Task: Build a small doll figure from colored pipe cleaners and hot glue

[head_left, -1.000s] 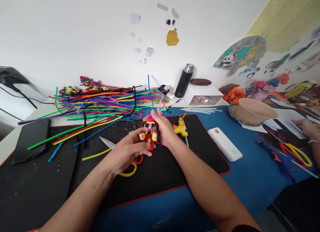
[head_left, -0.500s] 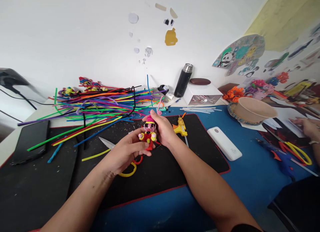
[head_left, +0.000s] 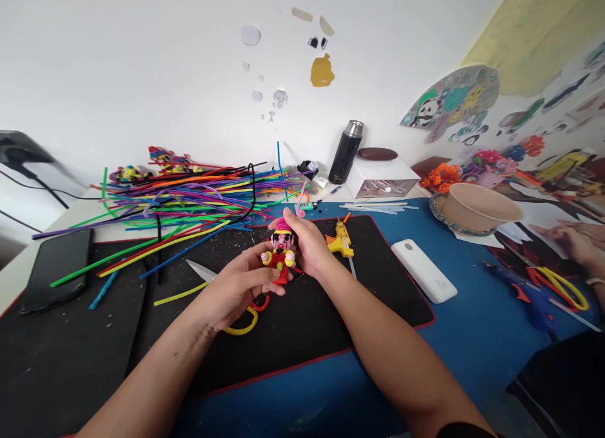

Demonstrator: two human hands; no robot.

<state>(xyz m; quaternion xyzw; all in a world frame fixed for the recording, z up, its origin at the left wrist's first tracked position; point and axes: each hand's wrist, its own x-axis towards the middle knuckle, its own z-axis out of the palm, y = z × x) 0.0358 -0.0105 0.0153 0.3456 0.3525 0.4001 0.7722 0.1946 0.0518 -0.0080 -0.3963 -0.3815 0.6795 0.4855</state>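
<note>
A small pipe-cleaner doll [head_left: 282,251] with a pink hat, red body and yellow arms stands upright over the black mat [head_left: 331,318]. My left hand [head_left: 236,287] grips it from the front and below, fingers curled round its body. My right hand [head_left: 309,242] wraps behind its head and back. Under my left hand lie scissors [head_left: 208,275] with yellow and red handles. A yellow glue gun [head_left: 343,239] rests just right of my right hand.
A big heap of coloured pipe cleaners [head_left: 179,198] covers the back left. A black phone [head_left: 57,265] lies far left, a white power bank [head_left: 424,271] to the right, a black flask [head_left: 346,152] and white box [head_left: 382,176] behind. Another person's hand [head_left: 574,242] works at the right edge.
Both my hands keep hold of the doll in nearly the same place. The other person's hand at the right edge has shifted slightly.
</note>
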